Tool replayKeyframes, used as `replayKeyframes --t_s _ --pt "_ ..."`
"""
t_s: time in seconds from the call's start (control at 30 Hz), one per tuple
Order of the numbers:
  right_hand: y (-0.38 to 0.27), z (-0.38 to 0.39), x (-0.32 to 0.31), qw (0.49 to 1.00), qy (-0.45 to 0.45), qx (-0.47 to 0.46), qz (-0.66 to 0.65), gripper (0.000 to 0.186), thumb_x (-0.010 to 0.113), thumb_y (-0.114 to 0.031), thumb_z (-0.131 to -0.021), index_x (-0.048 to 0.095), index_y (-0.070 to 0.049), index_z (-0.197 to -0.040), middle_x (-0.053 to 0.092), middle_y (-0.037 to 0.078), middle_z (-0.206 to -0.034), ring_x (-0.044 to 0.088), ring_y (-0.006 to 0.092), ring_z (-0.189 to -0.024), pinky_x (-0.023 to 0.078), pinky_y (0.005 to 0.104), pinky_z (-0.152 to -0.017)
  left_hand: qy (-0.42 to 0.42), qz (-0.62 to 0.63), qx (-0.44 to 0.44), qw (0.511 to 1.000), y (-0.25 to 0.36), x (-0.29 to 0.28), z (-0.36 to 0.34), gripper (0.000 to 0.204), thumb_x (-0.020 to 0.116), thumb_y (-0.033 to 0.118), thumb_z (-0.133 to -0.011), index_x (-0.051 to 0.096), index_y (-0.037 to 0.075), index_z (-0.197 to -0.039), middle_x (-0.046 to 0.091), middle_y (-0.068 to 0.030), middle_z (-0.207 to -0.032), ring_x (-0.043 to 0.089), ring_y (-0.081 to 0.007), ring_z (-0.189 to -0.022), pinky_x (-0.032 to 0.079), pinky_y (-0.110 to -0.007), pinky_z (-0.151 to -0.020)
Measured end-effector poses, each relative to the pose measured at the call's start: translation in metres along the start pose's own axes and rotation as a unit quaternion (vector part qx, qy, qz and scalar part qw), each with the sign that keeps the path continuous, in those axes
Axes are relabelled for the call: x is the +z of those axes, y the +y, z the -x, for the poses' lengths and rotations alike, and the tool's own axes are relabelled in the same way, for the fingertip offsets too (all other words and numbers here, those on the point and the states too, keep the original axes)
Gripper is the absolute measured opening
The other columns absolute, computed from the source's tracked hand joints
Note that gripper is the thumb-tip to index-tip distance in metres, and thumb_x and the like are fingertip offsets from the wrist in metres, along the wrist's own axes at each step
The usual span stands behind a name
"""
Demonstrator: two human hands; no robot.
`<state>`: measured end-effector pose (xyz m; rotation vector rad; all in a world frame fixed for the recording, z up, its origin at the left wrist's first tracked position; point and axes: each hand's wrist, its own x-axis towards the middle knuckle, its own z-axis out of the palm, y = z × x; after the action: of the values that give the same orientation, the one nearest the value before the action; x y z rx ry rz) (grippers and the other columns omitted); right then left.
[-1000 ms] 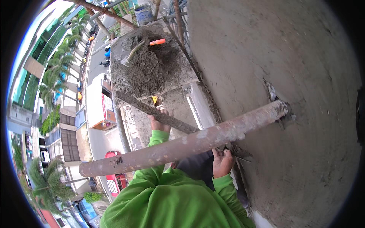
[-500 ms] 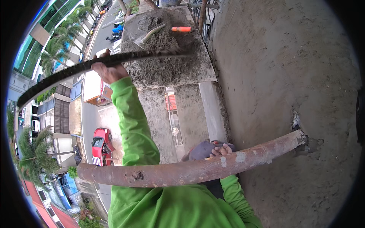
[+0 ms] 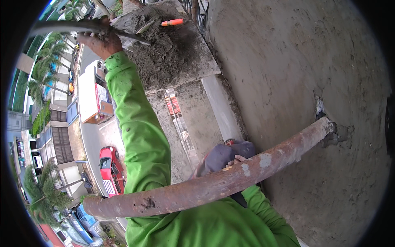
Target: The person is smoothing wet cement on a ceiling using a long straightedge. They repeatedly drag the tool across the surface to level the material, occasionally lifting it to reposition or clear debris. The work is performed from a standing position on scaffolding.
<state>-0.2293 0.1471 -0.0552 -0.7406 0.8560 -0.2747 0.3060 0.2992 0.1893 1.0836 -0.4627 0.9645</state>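
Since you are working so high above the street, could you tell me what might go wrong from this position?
1. The left hand holds a long dark strip that reaches out past the mortar board; if the grip slips, it could fall toward the red car below.
2. Loose mortar near the board's edge could spill over.
3. The right hand rests by the rusty pipe, which may be rough or unsteady.

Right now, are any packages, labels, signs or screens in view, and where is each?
Sign panel: tall red and white strip on the white roadside kiosk far below, left of the green sleeve.
No packages or screens show.
No label shows on the rusty pipe or by the mortar heap.
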Motion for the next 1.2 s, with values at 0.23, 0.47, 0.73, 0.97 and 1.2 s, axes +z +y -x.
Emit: replayKeyframes --t_s 0.23,0.47,0.73,0.97,1.2 --pt "-0.020 0.009 0.021 0.992 0.006 0.090 -0.093 0.023 0.045 -0.013 -0.085 0.038 -0.005 -0.105 0.053 0.010 -0.079 0.056 0.0184 -0.073 0.049 0.0312 -0.068 0.048 -0.034 -0.013 0.998 0.033 -0.007 0.011 0.049 0.063 -0.002 -0.067 0.036 0.005 -0.108 0.048 -0.0090 -0.091 0.050 -0.0167 -0.079 0.043 -0.022 -0.066" --pt "0.012 -0.010 -0.012 0.998 0.022 0.046 0.043 0.020 0.044 -0.011 -0.085 0.039 -0.005 -0.103 0.054 0.011 -0.079 0.056 0.0186 -0.073 0.049 0.0307 -0.066 0.002 0.062 0.002 0.998 0.056 -0.002 0.008 0.039 0.057 -0.005 -0.071 0.039 0.004 -0.104 0.051 -0.0102 -0.093 0.052 -0.0182 -0.084 0.046 -0.026 -0.070" --pt "0.017 -0.009 -0.022 0.998 -0.009 0.035 -0.060 0.030 0.043 -0.020 -0.085 0.038 -0.003 -0.109 0.051 0.013 -0.094 0.051 0.0219 -0.089 0.040 0.0360 -0.083 -0.133 -0.225 0.074 0.962 -0.024 -0.019 0.034 0.013 0.045 -0.001 -0.076 0.056 0.001 -0.082 0.057 -0.0090 -0.081 0.054 -0.0165 -0.080 0.041 -0.028 -0.073" --pt "-0.013 0.017 0.019 0.996 -0.034 -0.044 0.073 0.032 0.040 -0.021 -0.085 0.037 -0.004 -0.112 0.048 0.010 -0.103 0.048 0.0193 -0.096 0.038 0.0345 -0.084 -0.169 -0.142 0.075 0.972 -0.015 -0.035 0.070 0.013 0.044 0.001 -0.080 0.055 0.000 -0.075 0.060 -0.0124 -0.082 0.056 -0.0201 -0.081 0.043 -0.031 -0.077" --pt "-0.026 0.024 0.032 0.999 0.002 -0.021 0.042 0.029 0.040 -0.019 -0.085 0.038 -0.004 -0.110 0.048 0.008 -0.103 0.051 0.0177 -0.091 0.043 0.0331 -0.077 -0.205 -0.035 -0.011 0.978 -0.031 -0.048 0.073 0.015 0.042 0.001 -0.079 0.055 -0.001 -0.072 0.059 -0.0145 -0.084 0.055 -0.0223 -0.083 0.041 -0.031 -0.079"
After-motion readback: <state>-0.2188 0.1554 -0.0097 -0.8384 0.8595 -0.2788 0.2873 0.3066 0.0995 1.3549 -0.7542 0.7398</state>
